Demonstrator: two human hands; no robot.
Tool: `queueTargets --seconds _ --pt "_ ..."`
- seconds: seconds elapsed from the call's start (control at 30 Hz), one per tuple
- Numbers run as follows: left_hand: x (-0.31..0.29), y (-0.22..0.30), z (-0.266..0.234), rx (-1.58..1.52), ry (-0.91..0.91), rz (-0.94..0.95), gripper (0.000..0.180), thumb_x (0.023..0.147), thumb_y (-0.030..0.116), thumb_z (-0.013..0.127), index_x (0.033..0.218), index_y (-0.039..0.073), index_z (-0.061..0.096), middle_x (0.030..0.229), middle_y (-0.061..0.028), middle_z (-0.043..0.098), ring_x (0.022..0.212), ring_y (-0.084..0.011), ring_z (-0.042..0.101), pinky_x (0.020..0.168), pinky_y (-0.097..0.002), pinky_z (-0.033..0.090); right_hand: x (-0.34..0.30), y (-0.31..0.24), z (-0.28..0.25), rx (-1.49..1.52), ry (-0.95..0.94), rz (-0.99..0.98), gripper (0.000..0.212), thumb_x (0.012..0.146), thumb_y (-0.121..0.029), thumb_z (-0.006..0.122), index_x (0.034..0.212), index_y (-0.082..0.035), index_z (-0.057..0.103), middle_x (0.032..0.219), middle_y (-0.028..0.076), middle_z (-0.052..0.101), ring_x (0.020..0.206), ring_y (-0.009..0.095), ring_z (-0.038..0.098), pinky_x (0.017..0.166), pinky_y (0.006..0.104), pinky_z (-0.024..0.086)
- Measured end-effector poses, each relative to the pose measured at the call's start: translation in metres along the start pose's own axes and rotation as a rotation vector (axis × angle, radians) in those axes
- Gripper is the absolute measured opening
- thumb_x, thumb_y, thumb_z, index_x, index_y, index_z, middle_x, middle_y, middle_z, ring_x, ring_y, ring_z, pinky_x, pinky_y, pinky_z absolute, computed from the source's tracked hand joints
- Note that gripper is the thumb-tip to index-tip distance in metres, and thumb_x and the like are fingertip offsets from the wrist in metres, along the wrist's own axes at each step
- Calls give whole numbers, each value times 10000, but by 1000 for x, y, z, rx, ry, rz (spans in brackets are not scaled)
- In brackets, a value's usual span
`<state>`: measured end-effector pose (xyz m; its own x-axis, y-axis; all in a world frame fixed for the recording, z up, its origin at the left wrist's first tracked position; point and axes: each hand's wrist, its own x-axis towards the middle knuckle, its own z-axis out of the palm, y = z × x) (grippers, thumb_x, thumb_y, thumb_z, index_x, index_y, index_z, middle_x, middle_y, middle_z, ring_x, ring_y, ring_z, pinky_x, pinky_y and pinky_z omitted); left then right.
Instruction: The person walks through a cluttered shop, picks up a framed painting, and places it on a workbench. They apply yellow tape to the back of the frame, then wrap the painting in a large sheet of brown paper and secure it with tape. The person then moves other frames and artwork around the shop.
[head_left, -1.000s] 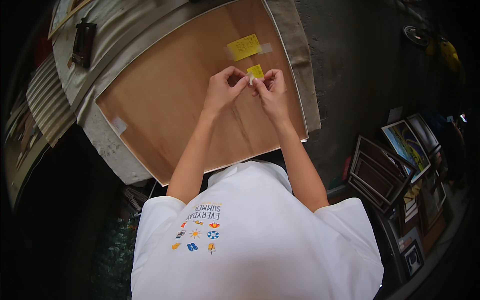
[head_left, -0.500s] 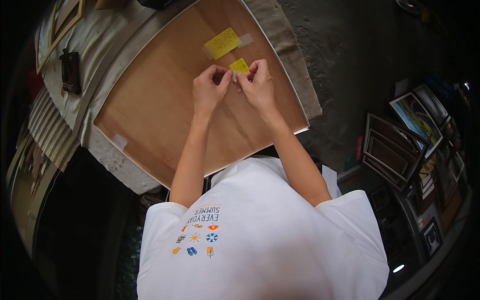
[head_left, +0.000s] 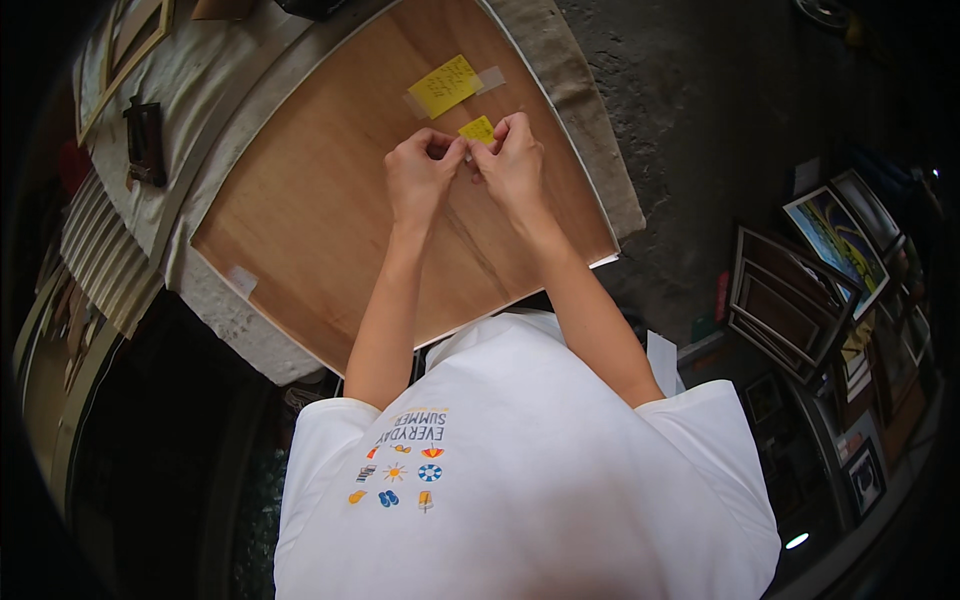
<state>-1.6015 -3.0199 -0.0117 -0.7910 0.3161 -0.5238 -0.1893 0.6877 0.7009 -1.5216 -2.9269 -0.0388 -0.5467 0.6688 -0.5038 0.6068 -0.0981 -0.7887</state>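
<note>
Both my hands meet over a brown wooden panel (head_left: pixel 310 220) with thin white edges. Thumb and finger of my right hand (head_left: pixel 513 172) pinch at the lower edge of a small yellow note (head_left: pixel 477 128). My left hand (head_left: pixel 422 172) is closed in a pinch right beside it, its fingertips almost touching the right ones. A tiny whitish bit shows between the fingertips, too small to make out. Just beyond, a larger yellow note (head_left: pixel 444 87) with handwriting lies on the panel, a strip of clear tape (head_left: pixel 490 79) at its right end.
Pale cloth (head_left: pixel 235 75) covers the surface under the panel. A dark staple gun (head_left: pixel 145 143) lies on it at the left, near a corrugated sheet (head_left: pixel 108 255). Several picture frames (head_left: pixel 790 300) lean at the right. Another tape piece (head_left: pixel 241 280) sticks near the panel's left corner.
The small yellow note shows slightly less above my fingers, and the whitish bit below it is more hidden. My hands stay in nearly the same place, still pinched together.
</note>
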Motion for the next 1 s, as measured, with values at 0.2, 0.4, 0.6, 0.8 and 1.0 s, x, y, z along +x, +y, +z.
queueTargets --seconds 0.2,0.4,0.6,0.8,1.0 --pt "4 9 -3 23 -31 -60 208 793 204 743 816 -2 721 678 -99 704 576 -151 658 582 -285 517 6 0 -2 -106 -37 84 342 794 -166 756 969 -20 501 733 183 673 694 346 688 636 431 533" --pt "10 5 -4 41 -55 -65 224 774 211 754 812 -7 718 670 -104 701 571 -159 662 585 -291 524 1 -18 -18 -323 -94 150 363 781 -248 785 961 -28 560 885 211 688 876 398 672 740 476 523" --pt "11 4 -3 175 5 24 241 771 224 780 828 2 707 681 -104 700 594 -163 674 599 -290 534 -4 -9 -19 -315 -81 54 340 770 -233 793 926 -28 570 854 189 690 845 398 673 724 478 519" --pt "8 -3 -9 -79 0 -20 252 861 227 747 906 -11 679 709 -74 699 609 -124 656 582 -265 524 3 -23 -18 -303 -73 45 316 757 -213 798 895 -26 584 852 173 697 844 384 679 724 477 520" --pt "-6 -16 -3 74 115 371 176 864 164 708 973 27 686 887 -104 674 689 -192 680 634 -307 539 1 -28 -16 -377 -70 26 302 784 -253 776 903 -50 586 838 149 700 820 376 684 711 473 522"
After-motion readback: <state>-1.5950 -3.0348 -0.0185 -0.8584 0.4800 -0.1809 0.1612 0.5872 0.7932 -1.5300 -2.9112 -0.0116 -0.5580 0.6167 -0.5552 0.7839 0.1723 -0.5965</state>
